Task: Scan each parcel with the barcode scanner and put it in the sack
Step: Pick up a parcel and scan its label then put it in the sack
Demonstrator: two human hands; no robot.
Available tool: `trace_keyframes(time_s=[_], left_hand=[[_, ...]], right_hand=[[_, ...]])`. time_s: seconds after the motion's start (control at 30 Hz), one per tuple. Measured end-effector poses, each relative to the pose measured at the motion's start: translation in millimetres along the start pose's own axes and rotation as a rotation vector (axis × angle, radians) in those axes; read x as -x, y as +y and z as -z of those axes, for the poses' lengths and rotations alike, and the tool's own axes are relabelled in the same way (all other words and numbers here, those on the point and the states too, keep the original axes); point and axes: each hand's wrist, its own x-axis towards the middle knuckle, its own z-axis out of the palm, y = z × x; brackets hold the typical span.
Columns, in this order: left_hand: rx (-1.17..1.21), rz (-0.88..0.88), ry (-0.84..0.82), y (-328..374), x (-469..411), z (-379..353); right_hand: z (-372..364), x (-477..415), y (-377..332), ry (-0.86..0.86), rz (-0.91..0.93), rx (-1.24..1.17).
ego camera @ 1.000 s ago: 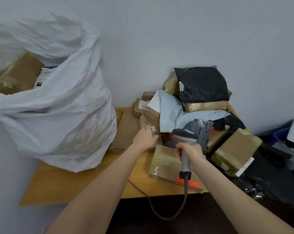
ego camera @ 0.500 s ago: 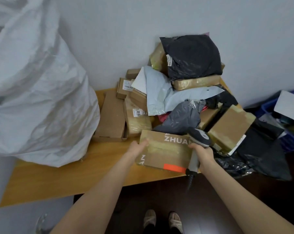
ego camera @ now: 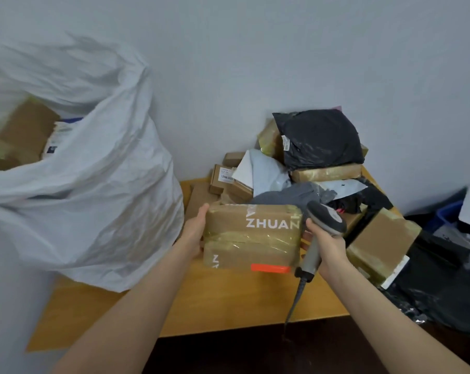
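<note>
My two forearms reach forward over the near edge of the wooden table (ego camera: 228, 306). My left hand (ego camera: 194, 230) holds the left end of a brown parcel (ego camera: 252, 238): the thumb lies over its upper edge, and the other fingers are hidden behind the box, so I cannot tell how they lie. The parcel is wrapped with clear tape, carries the white letters ZHUAN and has an orange sticker (ego camera: 270, 268) on its near side. It sits between my hands, above the table and just in front of the pile; I cannot tell if its bottom touches the wood. My right hand (ego camera: 328, 247) is closed around the grey handle of the barcode scanner (ego camera: 325, 217), whose dark head stands beside the right end of the parcel, and my fingertips touch that end. The cable (ego camera: 296, 300) hangs down from the handle past the table edge. Right of my hand lies a taped box (ego camera: 382, 244) at the table corner. Behind the parcel is the pile: a grey mailer (ego camera: 263, 171), a small labelled box (ego camera: 223, 176) and, on top against the wall, a black bag (ego camera: 320, 139). At the left stands the big white sack (ego camera: 93, 198), open at the top, with cardboard boxes (ego camera: 23, 128) visible inside it. At the far right there is a blue bin (ego camera: 450, 214).
</note>
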Motion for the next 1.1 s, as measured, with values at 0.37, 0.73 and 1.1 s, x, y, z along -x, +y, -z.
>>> trace_keyframes(time_s=[0.37,0.73,1.1], left_hand=[[0.186,-0.246,-0.187,18.3,5.3,40.4],[0.246,-0.175,-0.259,36.1,-0.2,53.5],[0.005,-0.288,-0.562,43.3,-1.4,67.0]], right_hand=[[-29.3,-0.8,-0.4,-0.028,-0.011,0.002],[-25.6,-4.3,24.8,-0.100,0.052,0.031],[-32.2,-5.3,9.3,-0.144,0.086,0.015]])
